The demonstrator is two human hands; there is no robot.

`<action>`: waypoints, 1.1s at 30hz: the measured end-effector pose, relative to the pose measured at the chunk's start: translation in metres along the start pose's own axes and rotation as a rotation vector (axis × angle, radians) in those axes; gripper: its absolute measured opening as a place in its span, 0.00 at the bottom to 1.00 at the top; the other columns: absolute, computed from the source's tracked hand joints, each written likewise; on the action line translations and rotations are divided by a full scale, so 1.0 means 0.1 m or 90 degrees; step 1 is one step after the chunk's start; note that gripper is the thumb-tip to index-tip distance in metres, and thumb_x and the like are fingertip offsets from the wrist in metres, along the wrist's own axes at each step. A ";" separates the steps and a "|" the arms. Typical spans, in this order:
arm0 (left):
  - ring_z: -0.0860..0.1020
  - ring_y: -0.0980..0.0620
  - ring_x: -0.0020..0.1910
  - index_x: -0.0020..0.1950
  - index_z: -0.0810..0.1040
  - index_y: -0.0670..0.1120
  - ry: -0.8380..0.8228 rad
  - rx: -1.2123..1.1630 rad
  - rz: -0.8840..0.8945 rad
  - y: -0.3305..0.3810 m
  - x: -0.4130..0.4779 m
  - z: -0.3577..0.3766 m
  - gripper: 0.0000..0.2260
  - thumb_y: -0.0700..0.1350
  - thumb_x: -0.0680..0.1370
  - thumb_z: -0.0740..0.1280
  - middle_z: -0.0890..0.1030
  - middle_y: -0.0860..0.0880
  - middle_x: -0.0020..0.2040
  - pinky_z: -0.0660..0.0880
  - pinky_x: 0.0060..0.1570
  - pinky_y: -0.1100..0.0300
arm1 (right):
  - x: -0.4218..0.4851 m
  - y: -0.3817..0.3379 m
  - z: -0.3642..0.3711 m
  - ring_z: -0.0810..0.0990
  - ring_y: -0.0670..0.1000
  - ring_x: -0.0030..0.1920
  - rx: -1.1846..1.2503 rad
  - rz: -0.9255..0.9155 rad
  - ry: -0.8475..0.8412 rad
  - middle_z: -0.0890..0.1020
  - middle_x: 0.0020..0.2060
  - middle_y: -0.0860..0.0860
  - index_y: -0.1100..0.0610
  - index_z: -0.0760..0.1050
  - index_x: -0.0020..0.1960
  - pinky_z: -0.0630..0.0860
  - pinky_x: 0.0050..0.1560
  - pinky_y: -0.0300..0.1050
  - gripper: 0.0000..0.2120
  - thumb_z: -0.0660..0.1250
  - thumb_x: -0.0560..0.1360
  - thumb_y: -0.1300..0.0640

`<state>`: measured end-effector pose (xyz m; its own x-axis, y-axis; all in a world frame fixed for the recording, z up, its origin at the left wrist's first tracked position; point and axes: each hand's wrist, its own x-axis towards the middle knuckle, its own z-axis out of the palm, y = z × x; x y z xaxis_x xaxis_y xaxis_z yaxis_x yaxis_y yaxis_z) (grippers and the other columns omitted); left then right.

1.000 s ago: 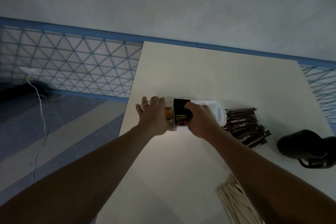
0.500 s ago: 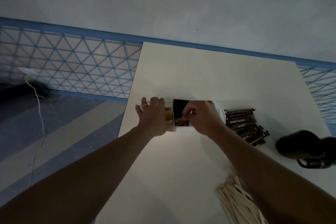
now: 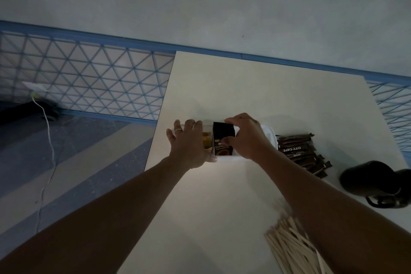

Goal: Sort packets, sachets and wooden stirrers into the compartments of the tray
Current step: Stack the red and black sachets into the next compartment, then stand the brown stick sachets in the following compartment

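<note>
- Far left, on the floor: a white cable (image 3: 47, 135) hangs from a wall plug (image 3: 33, 90), well apart from the counter (image 3: 244, 87).
- left hand (image 3: 189, 143): palm down on the left end of the white tray (image 3: 270, 134). Fingers are straight and spread, with a ring on one finger and the thumb along the tray's near edge. It grips nothing and only rests on the tray.
- yellow packets (image 3: 206, 141): in the tray's left compartment, just right of the left hand's fingers and mostly covered by that hand.
- black packet (image 3: 221, 138): upright in the next compartment, between the two hands. The "SUPRE…" print faces the camera and the serrated edge is up. Can't tell whether its bottom sits on the compartment floor.
- right hand (image 3: 248, 138): pinches the black packet, thumb on the printed face and fingertips curled over the top edge. It hides the middle of the tray.
- Tray's right end shows past the right hand; its contents are hidden.
- wooden stirrers (image 3: 289, 251): loose heap on the counter at the bottom edge, partly under the right forearm, well apart from the tray.
- brown sachets (image 3: 299, 153): "CITY CAFE" print, piled on the counter just beside the tray's right end, outside it.
- black handled vessel (image 3: 373, 182): on the counter at far right.
</note>
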<state>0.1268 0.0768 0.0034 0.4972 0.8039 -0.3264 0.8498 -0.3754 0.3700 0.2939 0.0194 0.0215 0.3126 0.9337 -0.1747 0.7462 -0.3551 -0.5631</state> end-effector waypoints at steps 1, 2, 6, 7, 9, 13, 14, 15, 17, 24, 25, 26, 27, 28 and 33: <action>0.46 0.35 0.78 0.78 0.56 0.47 0.000 -0.002 0.000 0.00 0.00 0.00 0.49 0.63 0.66 0.76 0.57 0.44 0.78 0.45 0.74 0.33 | 0.01 0.00 0.01 0.76 0.49 0.48 0.005 0.008 -0.001 0.77 0.60 0.49 0.54 0.78 0.66 0.69 0.49 0.38 0.26 0.79 0.69 0.57; 0.46 0.35 0.78 0.78 0.56 0.47 0.000 -0.003 0.000 0.00 0.00 0.00 0.49 0.63 0.66 0.76 0.57 0.45 0.78 0.45 0.74 0.33 | 0.03 0.00 0.01 0.75 0.47 0.49 0.011 0.013 0.004 0.77 0.59 0.49 0.54 0.78 0.65 0.69 0.49 0.38 0.26 0.79 0.68 0.57; 0.46 0.35 0.78 0.78 0.56 0.47 -0.003 0.000 -0.002 0.01 -0.01 -0.01 0.48 0.63 0.66 0.76 0.57 0.44 0.78 0.45 0.74 0.34 | 0.04 0.00 0.02 0.75 0.47 0.51 0.023 0.022 0.010 0.78 0.59 0.49 0.53 0.79 0.64 0.69 0.49 0.38 0.26 0.80 0.68 0.57; 0.46 0.35 0.78 0.78 0.56 0.47 -0.005 0.000 -0.003 0.01 -0.01 -0.02 0.48 0.63 0.66 0.76 0.57 0.44 0.78 0.46 0.74 0.34 | 0.04 0.00 0.01 0.76 0.48 0.50 0.019 0.020 0.008 0.78 0.59 0.49 0.53 0.79 0.64 0.69 0.49 0.38 0.26 0.80 0.68 0.56; 0.46 0.35 0.78 0.78 0.55 0.48 -0.008 0.006 -0.004 0.02 -0.02 -0.03 0.49 0.63 0.66 0.76 0.56 0.45 0.79 0.46 0.74 0.34 | 0.01 0.01 -0.01 0.77 0.50 0.52 0.004 0.008 0.010 0.78 0.60 0.50 0.53 0.78 0.65 0.68 0.50 0.38 0.27 0.79 0.68 0.56; 0.46 0.35 0.78 0.78 0.55 0.47 -0.018 0.012 -0.003 0.03 -0.03 -0.07 0.49 0.63 0.66 0.76 0.56 0.44 0.79 0.46 0.74 0.34 | -0.09 0.03 -0.10 0.78 0.48 0.48 0.003 0.009 0.025 0.78 0.60 0.48 0.50 0.76 0.67 0.70 0.48 0.39 0.27 0.78 0.69 0.55; 0.46 0.35 0.78 0.78 0.55 0.47 -0.021 0.012 0.000 0.02 -0.03 -0.08 0.49 0.62 0.67 0.76 0.56 0.44 0.79 0.46 0.74 0.34 | -0.13 0.03 -0.13 0.78 0.49 0.48 0.006 0.009 0.033 0.78 0.60 0.47 0.50 0.77 0.66 0.72 0.49 0.41 0.27 0.79 0.69 0.55; 0.46 0.35 0.78 0.78 0.55 0.47 -0.022 0.012 0.002 0.01 -0.04 -0.09 0.49 0.62 0.67 0.76 0.56 0.44 0.79 0.46 0.74 0.34 | -0.17 0.04 -0.16 0.79 0.49 0.48 0.011 0.009 0.043 0.78 0.60 0.47 0.49 0.77 0.66 0.75 0.51 0.43 0.27 0.79 0.68 0.54; 0.48 0.36 0.78 0.78 0.56 0.47 -0.019 0.011 0.013 0.02 -0.05 -0.10 0.48 0.61 0.67 0.76 0.57 0.44 0.79 0.48 0.74 0.33 | -0.28 0.07 -0.23 0.80 0.49 0.48 0.020 0.019 0.067 0.79 0.60 0.47 0.49 0.77 0.65 0.77 0.53 0.45 0.27 0.79 0.68 0.53; 0.69 0.43 0.67 0.66 0.76 0.44 0.186 -0.145 0.103 0.15 -0.15 -0.14 0.29 0.51 0.68 0.78 0.74 0.43 0.66 0.67 0.66 0.50 | -0.73 0.22 -0.41 0.78 0.45 0.49 0.030 0.085 0.119 0.81 0.57 0.47 0.51 0.79 0.64 0.69 0.51 0.37 0.21 0.76 0.72 0.51; 0.71 0.43 0.64 0.63 0.78 0.44 0.210 -0.169 0.111 0.20 -0.19 -0.15 0.24 0.48 0.69 0.77 0.76 0.44 0.63 0.69 0.63 0.51 | -0.79 0.25 -0.41 0.79 0.45 0.50 0.030 0.101 0.122 0.82 0.57 0.47 0.51 0.79 0.64 0.69 0.52 0.37 0.20 0.75 0.73 0.51; 0.72 0.43 0.62 0.61 0.79 0.44 0.222 -0.188 0.122 0.27 -0.25 -0.17 0.21 0.47 0.70 0.76 0.77 0.44 0.61 0.71 0.61 0.51 | -0.88 0.28 -0.42 0.79 0.45 0.50 0.030 0.116 0.126 0.83 0.56 0.47 0.52 0.79 0.63 0.70 0.52 0.37 0.20 0.75 0.73 0.51; 0.73 0.43 0.60 0.59 0.79 0.44 0.228 -0.203 0.131 0.32 -0.29 -0.18 0.17 0.45 0.72 0.75 0.77 0.44 0.59 0.72 0.59 0.52 | -0.95 0.31 -0.41 0.80 0.46 0.51 0.033 0.130 0.126 0.83 0.55 0.47 0.52 0.80 0.63 0.70 0.53 0.38 0.19 0.75 0.73 0.51; 0.74 0.43 0.59 0.57 0.80 0.45 0.230 -0.213 0.144 0.38 -0.33 -0.19 0.15 0.44 0.72 0.74 0.78 0.44 0.58 0.72 0.58 0.53 | -1.03 0.35 -0.41 0.80 0.47 0.52 0.038 0.145 0.128 0.84 0.55 0.48 0.53 0.80 0.63 0.71 0.54 0.38 0.18 0.74 0.73 0.52; 0.79 0.48 0.49 0.53 0.81 0.43 0.191 -0.240 0.238 0.64 -0.50 -0.15 0.09 0.40 0.73 0.71 0.81 0.46 0.50 0.75 0.52 0.57 | -1.37 0.57 -0.32 0.82 0.50 0.52 0.069 0.228 0.166 0.85 0.50 0.49 0.55 0.83 0.57 0.77 0.56 0.44 0.13 0.74 0.73 0.54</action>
<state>0.1537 0.0190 0.0566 0.6326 0.7645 0.1238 0.4797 -0.5123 0.7124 0.3123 -0.1301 0.0397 0.6876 0.7053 -0.1724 0.5022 -0.6336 -0.5885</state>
